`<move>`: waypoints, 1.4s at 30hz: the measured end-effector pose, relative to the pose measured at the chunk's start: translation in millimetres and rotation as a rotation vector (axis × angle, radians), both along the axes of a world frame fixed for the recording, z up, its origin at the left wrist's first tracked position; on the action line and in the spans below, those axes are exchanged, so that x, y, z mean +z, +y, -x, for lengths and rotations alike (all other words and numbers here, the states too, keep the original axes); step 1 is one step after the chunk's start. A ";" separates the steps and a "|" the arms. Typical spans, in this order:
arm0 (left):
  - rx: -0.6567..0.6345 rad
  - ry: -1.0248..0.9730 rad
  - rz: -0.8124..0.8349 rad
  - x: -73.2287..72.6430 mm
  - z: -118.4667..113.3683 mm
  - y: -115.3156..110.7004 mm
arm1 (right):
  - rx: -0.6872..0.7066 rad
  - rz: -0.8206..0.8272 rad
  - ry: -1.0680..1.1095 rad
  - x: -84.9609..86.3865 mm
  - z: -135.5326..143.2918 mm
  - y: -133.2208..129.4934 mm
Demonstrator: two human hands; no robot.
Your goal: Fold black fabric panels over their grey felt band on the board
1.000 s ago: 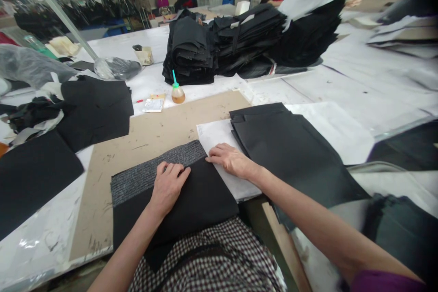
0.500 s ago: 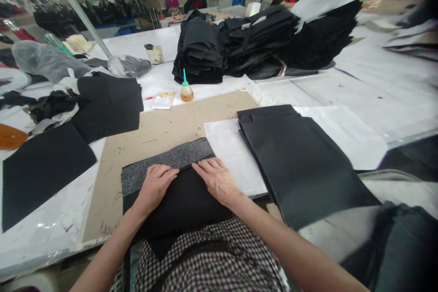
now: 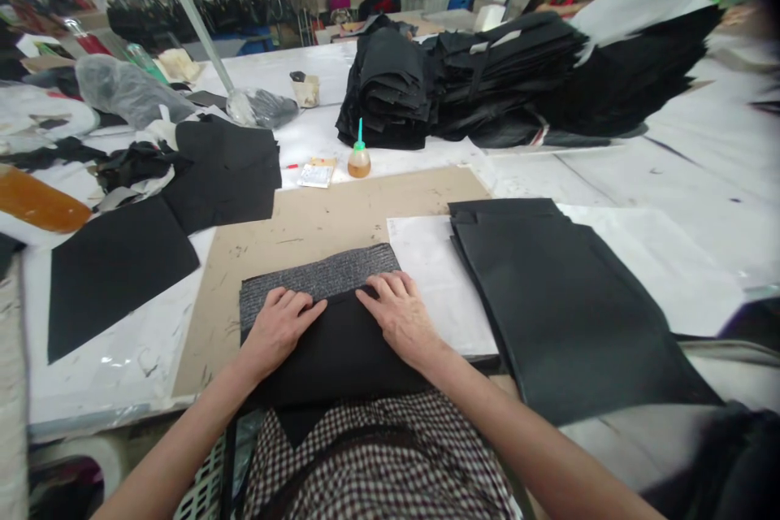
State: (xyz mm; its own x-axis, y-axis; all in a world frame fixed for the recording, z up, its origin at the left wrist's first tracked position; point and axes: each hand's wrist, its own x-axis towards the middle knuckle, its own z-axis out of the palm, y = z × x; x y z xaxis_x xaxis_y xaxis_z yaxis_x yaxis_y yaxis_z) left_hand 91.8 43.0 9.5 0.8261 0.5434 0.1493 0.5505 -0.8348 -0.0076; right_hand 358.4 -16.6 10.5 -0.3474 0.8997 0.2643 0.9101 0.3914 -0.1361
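Note:
A black fabric panel [image 3: 353, 349] lies in front of me, its lower part hanging over the table edge. A speckled grey strip [image 3: 341, 270] shows along its far side, beyond a folded edge. My left hand [image 3: 286, 327] is closed on that folded edge at the left, fingers bent and thumb pointing inward. On the right side of the same edge, my right hand [image 3: 399, 313] also grips the fabric, its thumb stretched toward the left. Both hands are a short gap apart. Their fingertips partly hide the fold.
Beige board [image 3: 244, 248] lies under the panel. A stack of black sheets [image 3: 566, 301] is at right, loose black pieces [image 3: 122, 276] at left. Beyond stand a small glue bottle [image 3: 359, 161] and piled black bundles [image 3: 500, 81]. A slanted pole [image 3: 188, 12] rises at back left.
The whole view has swung left, so the table's things appear farther right. My hands keep their places along the folded edge, with little visible movement on the fabric.

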 end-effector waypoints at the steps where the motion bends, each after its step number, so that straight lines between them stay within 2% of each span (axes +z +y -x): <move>1: -0.002 0.010 -0.005 1.4 -0.4 -0.4 | 0.016 -0.008 0.000 1.2 7.4 0.9; 7: 0.017 0.011 0.023 3.0 5.1 1.7 | 0.153 0.028 0.059 -11.6 44.1 3.3; 11: 0.070 -0.095 0.074 -2.1 33.7 5.2 | 0.166 0.064 0.085 -17.6 43.7 4.1; 14: 0.092 -0.155 0.110 -7.1 60.0 5.3 | 0.173 0.078 0.055 -13.6 43.8 5.0; 17: 0.095 -0.150 0.107 -10.4 75.5 3.6 | 0.169 0.083 -0.005 -7.9 48.2 6.5; 20: 0.076 -0.110 0.062 -8.8 77.7 1.4 | 0.172 0.082 -0.051 -4.9 50.9 8.7; 25: 0.009 0.046 -0.038 3.7 70.7 -3.9 | 0.180 0.069 -0.064 0.6 51.6 13.1; 30: -0.031 0.112 -0.119 11.9 64.8 -9.5 | 0.207 0.016 -0.022 7.2 78.6 15.5; 35: 0.022 0.028 -0.022 1.6 78.4 -7.3 | 0.274 0.017 0.014 -6.3 112.8 14.3; 39: 0.099 -0.168 0.072 -11.6 104.0 -4.7 | 0.275 0.029 0.032 -13.9 115.5 14.4; 42: 0.119 -0.199 0.089 -15.3 118.3 -5.5 | 0.289 0.048 0.031 -11.5 113.1 15.0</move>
State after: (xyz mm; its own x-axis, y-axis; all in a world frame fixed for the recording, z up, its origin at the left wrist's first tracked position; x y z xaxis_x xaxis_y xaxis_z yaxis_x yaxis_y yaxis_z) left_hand -26.5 37.5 -5.8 0.7145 0.6535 0.2497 0.6285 -0.7564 0.1811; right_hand 245.3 -1.6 -1.0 -0.5830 0.7766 0.2388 0.7571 0.6259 -0.1870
